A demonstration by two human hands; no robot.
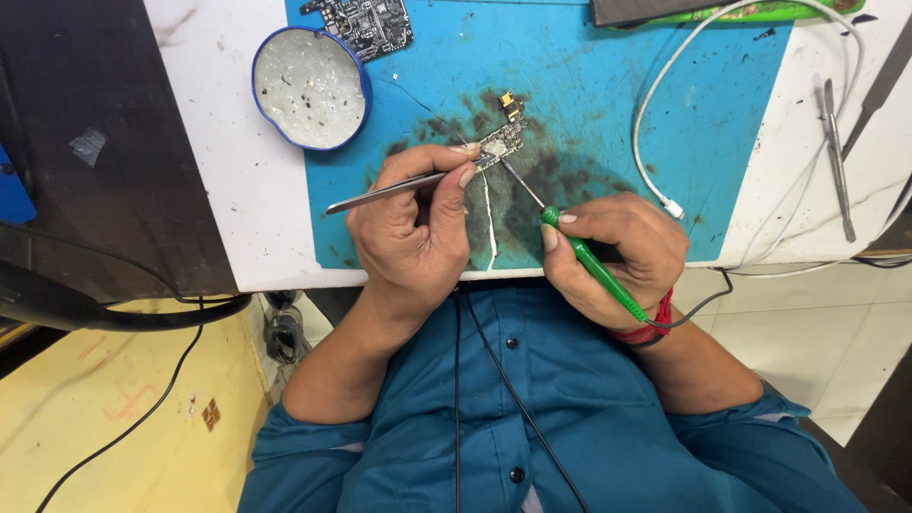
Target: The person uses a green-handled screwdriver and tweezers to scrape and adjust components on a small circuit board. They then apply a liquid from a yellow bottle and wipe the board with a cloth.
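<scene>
My right hand (617,252) is closed around one green-handled soldering iron (594,266), held like a pen, its thin tip slanting up to the board. My left hand (413,223) pinches one pair of steel tweezers (399,188), whose points press on the small circuit board (502,142). That board lies on the scorched middle of the blue work mat (608,104), just beyond both hands.

I judge the board light, stiff and fragile (the packed parts on its face would not forgive a squeeze), so the bare edges are where I would take hold, and the tweezers suit that.

Farther off I count one round blue-rimmed dish (311,87), one second, darker circuit board (366,24) at the mat's top edge, one white cable (665,195), and another pair of tweezers (836,157) lying on the white table (223,171) to the right.
</scene>
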